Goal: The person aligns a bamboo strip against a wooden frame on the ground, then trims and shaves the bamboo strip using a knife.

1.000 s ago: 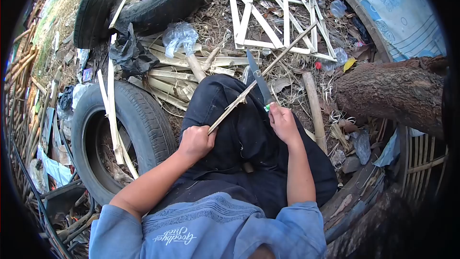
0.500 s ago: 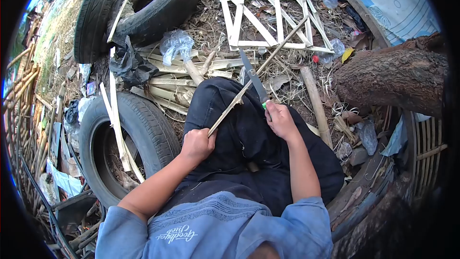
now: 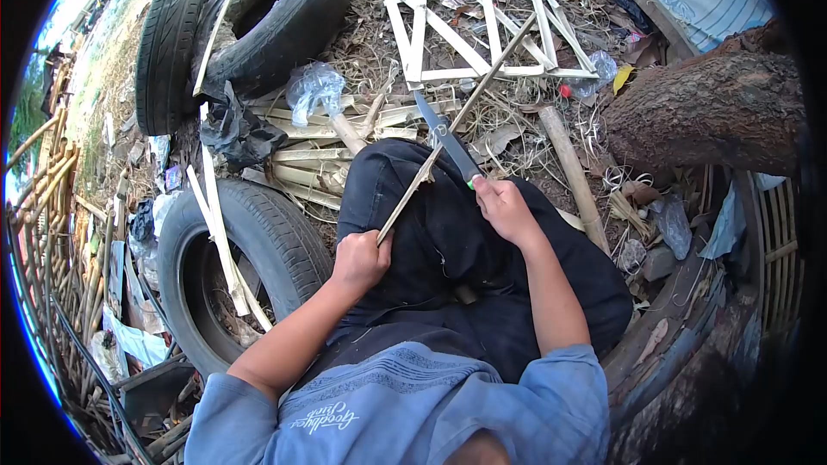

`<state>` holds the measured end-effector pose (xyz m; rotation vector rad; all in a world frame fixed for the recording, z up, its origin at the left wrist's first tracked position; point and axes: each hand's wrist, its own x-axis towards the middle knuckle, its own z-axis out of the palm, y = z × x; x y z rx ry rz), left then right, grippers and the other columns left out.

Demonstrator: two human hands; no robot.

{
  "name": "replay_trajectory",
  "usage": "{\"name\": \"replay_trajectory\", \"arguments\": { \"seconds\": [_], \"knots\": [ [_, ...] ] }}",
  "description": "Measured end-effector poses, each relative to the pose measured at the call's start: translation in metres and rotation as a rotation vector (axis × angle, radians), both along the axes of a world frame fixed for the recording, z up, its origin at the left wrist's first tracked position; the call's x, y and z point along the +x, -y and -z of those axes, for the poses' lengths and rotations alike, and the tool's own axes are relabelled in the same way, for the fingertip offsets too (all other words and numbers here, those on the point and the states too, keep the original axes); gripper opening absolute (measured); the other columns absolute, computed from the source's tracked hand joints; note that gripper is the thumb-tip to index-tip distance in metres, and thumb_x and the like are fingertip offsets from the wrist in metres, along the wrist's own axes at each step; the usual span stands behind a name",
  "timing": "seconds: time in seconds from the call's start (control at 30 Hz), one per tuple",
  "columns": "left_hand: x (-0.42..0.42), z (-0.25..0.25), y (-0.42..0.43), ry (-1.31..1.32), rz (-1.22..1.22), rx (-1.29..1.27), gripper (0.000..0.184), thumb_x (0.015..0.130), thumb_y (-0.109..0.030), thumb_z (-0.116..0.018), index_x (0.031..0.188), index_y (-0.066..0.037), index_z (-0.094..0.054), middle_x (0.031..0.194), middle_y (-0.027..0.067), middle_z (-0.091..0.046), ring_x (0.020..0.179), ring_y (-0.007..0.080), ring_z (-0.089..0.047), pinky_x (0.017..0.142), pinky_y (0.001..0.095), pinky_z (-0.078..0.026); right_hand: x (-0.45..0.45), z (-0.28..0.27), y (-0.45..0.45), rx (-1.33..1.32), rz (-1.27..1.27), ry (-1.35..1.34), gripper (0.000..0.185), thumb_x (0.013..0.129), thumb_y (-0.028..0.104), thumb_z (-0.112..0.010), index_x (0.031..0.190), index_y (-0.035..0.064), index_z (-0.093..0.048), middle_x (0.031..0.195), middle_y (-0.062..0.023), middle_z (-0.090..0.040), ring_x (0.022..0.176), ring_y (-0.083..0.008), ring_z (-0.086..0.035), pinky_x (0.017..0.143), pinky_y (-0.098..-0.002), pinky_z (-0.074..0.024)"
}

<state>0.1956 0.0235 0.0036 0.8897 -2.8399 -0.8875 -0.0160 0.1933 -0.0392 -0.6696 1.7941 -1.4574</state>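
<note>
My left hand [image 3: 362,260] is closed around the lower end of a thin bamboo stick [image 3: 412,189], which slants up and to the right above my knee. In my right hand [image 3: 503,209] is a knife [image 3: 452,146] with a green handle, mostly hidden by the fingers. The dark blade points up and left and meets the stick near its middle. A small curled shaving shows where blade and stick cross. Beyond the stick's far end lies a frame of pale bamboo strips [image 3: 487,30] on the ground.
Old tyres [image 3: 250,250] lie to the left, with pale strips leaning across them. Split bamboo pieces [image 3: 310,164], a black plastic bag [image 3: 237,129] and clear plastic lie ahead. A thick tree trunk [image 3: 706,108] and a bamboo pole [image 3: 575,176] are on the right.
The knife has shifted slightly left, its blade now crossing the stick and a curled shaving showing there. The view has turned a little. Both hands keep their hold.
</note>
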Motion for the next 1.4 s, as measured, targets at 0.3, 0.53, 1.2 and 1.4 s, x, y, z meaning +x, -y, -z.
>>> {"name": "replay_trajectory", "arguments": {
  "seconds": [0.3, 0.53, 1.2, 1.4],
  "knots": [
    [-0.004, -0.023, 0.018, 0.26, 0.016, 0.197, 0.047, 0.093, -0.034, -0.053, 0.071, 0.005, -0.065, 0.064, 0.0278, -0.059, 0.065, 0.0438, -0.062, 0.062, 0.0474, -0.049, 0.035, -0.067, -0.021, 0.091, 0.107, 0.4, 0.027, 0.098, 0.032, -0.049, 0.1, 0.0054, -0.048, 0.061, 0.0029, -0.043, 0.046, -0.0033, -0.038, 0.042, -0.0218, -0.0324],
    [-0.004, -0.091, 0.053, 0.536, 0.037, -0.049, 0.051, 0.089, -0.052, -0.054, 0.095, -0.002, -0.064, 0.088, 0.0169, -0.066, 0.085, 0.0356, -0.064, 0.074, 0.0432, -0.049, 0.074, -0.082, -0.133, 0.313, 0.479, -0.059, 0.023, 0.093, 0.011, -0.054, 0.111, -0.0007, -0.046, 0.066, -0.0112, -0.054, 0.057, -0.0149, -0.051, 0.054, -0.0314, -0.0396],
    [-0.014, -0.209, -0.028, -0.714, 0.926, 0.668, 0.024, 0.093, -0.017, -0.05, 0.075, -0.005, -0.06, 0.077, 0.0069, -0.064, 0.049, 0.0132, -0.053, 0.041, 0.0271, -0.044, 0.082, -0.079, -0.191, 0.627, 0.625, -0.361, 0.024, 0.087, 0.014, -0.061, 0.107, 0.0025, -0.053, 0.078, -0.0196, -0.062, 0.072, -0.0365, -0.063, 0.064, -0.0401, -0.0461],
    [-0.01, -0.212, -0.025, -0.323, 1.275, 0.939, 0.025, 0.094, -0.022, -0.05, 0.08, -0.004, -0.06, 0.076, 0.0095, -0.063, 0.057, 0.0156, -0.056, 0.044, 0.0289, -0.045, 0.074, -0.043, -0.212, 0.468, 0.595, -0.292, 0.025, 0.094, 0.012, -0.057, 0.116, 0.0016, -0.051, 0.075, 0.0019, -0.049, 0.065, -0.005, -0.042, 0.059, -0.0218, -0.034]
  ]
}}
